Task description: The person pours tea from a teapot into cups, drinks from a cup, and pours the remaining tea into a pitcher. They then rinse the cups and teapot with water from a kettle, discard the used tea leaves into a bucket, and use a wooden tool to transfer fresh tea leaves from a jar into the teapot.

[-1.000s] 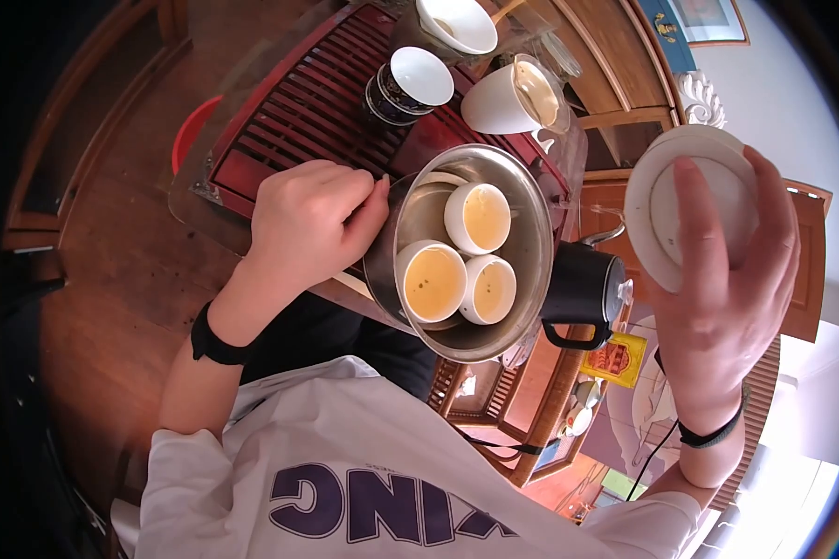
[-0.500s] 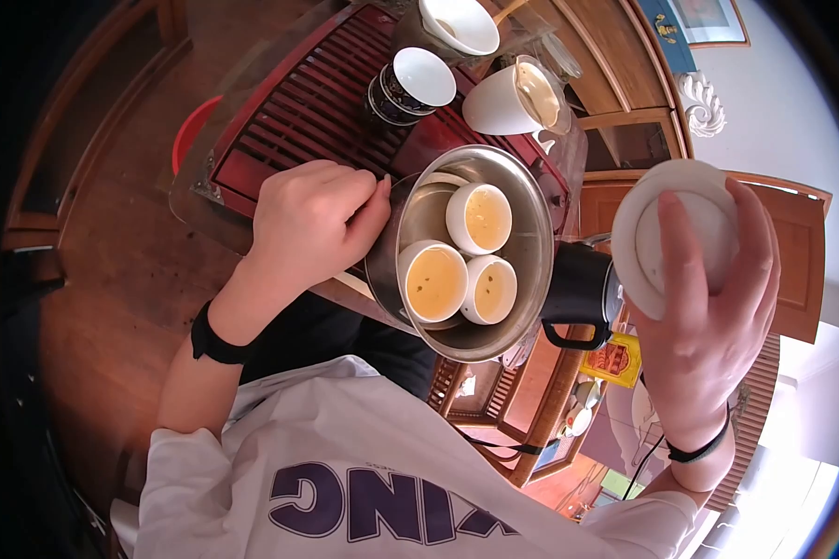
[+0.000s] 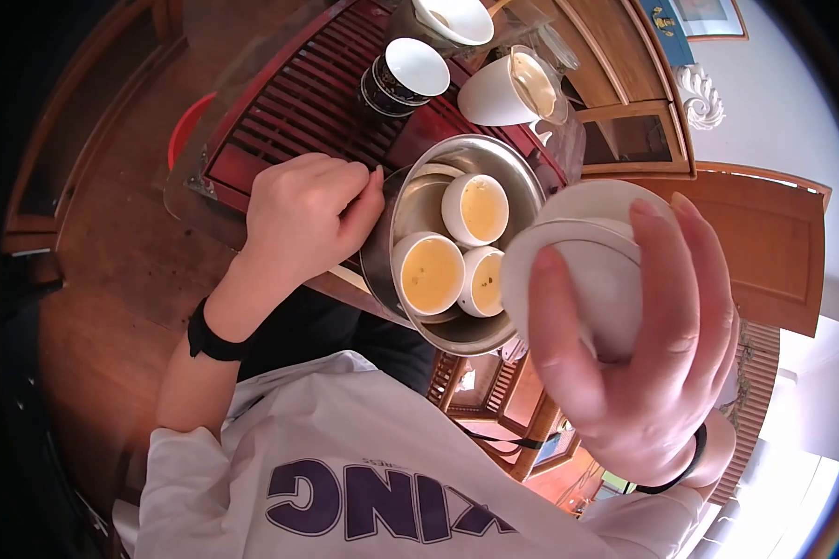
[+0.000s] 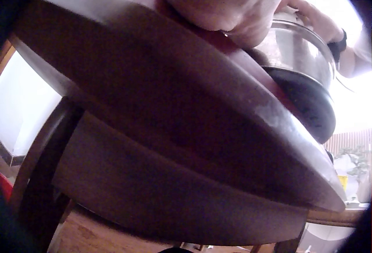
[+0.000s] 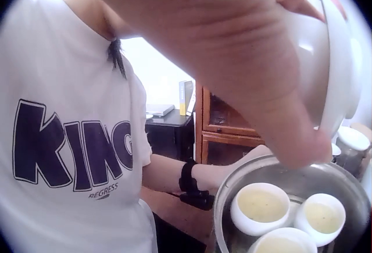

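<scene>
My right hand (image 3: pixel 657 373) grips a white gaiwan (image 3: pixel 597 265), which is tilted and overlaps the right rim of a round steel pot (image 3: pixel 457 337) in the head view. Inside the pot stand three white cups of yellow tea; the upper cup (image 3: pixel 475 210), the left cup (image 3: pixel 429 275) and the right cup (image 3: pixel 483 279) sit close together. From the right wrist view, the gaiwan's pale wall (image 5: pixel 314 61) and wide rim appear above the pot. My left hand (image 3: pixel 312 210) rests as a fist on the tea tray's near edge, thumb close to the pot's left rim.
A dark red slatted tea tray (image 3: pixel 280 121) runs behind the left hand. On it stand stacked dark cups (image 3: pixel 391 93) with white insides, a white pitcher (image 3: pixel 494 93) with a strainer on top, and a white bowl (image 3: pixel 461 19). Wooden cabinets (image 3: pixel 615 56) stand beyond.
My right hand has brought the gaiwan leftward and over toward the pot, tilting it. The black kettle beside the pot is now hidden behind it. The left hand has stayed in place.
</scene>
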A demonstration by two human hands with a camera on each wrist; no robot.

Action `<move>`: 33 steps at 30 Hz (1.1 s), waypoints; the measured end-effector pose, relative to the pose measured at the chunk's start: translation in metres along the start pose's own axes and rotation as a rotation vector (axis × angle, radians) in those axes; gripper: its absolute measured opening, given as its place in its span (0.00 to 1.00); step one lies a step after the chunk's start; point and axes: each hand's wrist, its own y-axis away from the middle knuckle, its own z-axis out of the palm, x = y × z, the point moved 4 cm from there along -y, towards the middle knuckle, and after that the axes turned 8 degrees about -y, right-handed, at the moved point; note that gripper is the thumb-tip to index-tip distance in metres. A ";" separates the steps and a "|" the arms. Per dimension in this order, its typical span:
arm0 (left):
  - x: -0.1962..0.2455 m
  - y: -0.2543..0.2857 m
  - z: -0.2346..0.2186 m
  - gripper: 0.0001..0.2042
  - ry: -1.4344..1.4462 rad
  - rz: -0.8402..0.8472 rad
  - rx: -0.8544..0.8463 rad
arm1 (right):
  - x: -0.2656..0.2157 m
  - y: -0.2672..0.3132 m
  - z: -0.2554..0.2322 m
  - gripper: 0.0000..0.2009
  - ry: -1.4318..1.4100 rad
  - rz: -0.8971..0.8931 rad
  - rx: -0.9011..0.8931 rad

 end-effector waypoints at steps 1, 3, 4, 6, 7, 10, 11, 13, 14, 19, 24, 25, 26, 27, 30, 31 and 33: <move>0.000 0.000 0.000 0.13 -0.001 0.002 0.000 | -0.001 -0.001 0.001 0.26 0.001 0.003 -0.001; 0.000 0.000 0.000 0.13 -0.004 0.000 -0.001 | -0.004 -0.001 0.003 0.25 0.032 0.009 0.018; 0.000 0.000 0.000 0.13 -0.008 -0.004 0.000 | -0.004 0.002 0.006 0.25 0.032 0.009 0.018; 0.001 -0.001 -0.002 0.13 -0.011 -0.003 -0.002 | -0.002 0.010 0.013 0.23 0.033 0.044 -0.009; 0.001 -0.001 -0.002 0.13 -0.013 -0.002 -0.006 | -0.003 0.014 0.015 0.23 0.035 0.044 -0.013; 0.000 0.000 0.000 0.14 -0.010 0.002 -0.005 | -0.007 0.031 0.027 0.20 -0.013 0.150 -0.115; 0.000 0.000 0.000 0.14 -0.009 0.002 -0.006 | -0.009 0.034 0.031 0.20 -0.014 0.151 -0.117; 0.001 -0.001 0.000 0.14 -0.001 0.007 -0.002 | -0.009 0.039 0.037 0.17 -0.013 0.200 -0.168; 0.001 -0.001 0.000 0.14 -0.002 0.007 -0.003 | -0.008 0.039 0.038 0.17 -0.014 0.201 -0.168; 0.001 -0.001 -0.001 0.15 -0.006 0.007 0.005 | 0.004 0.025 0.048 0.20 -0.001 0.242 -0.196; 0.002 -0.002 -0.002 0.15 -0.010 0.010 0.008 | 0.014 0.006 0.055 0.20 0.056 0.241 -0.077; 0.002 -0.001 -0.002 0.15 -0.012 0.008 0.002 | 0.013 0.005 0.058 0.20 0.059 0.249 -0.075; 0.003 -0.001 -0.002 0.15 -0.009 0.019 -0.001 | 0.010 0.005 0.063 0.19 0.053 0.222 -0.076; 0.003 -0.002 -0.003 0.15 -0.011 0.014 -0.004 | 0.006 0.006 0.066 0.19 0.047 0.199 -0.079; 0.003 -0.002 -0.003 0.15 -0.014 0.025 -0.007 | 0.011 0.013 0.068 0.19 -0.027 0.270 -0.094; 0.002 -0.002 -0.003 0.15 -0.017 0.017 -0.006 | 0.015 0.016 0.067 0.19 -0.090 0.312 -0.090; 0.003 -0.001 -0.003 0.14 0.004 0.059 -0.004 | 0.031 0.029 0.059 0.25 -0.157 0.403 -0.056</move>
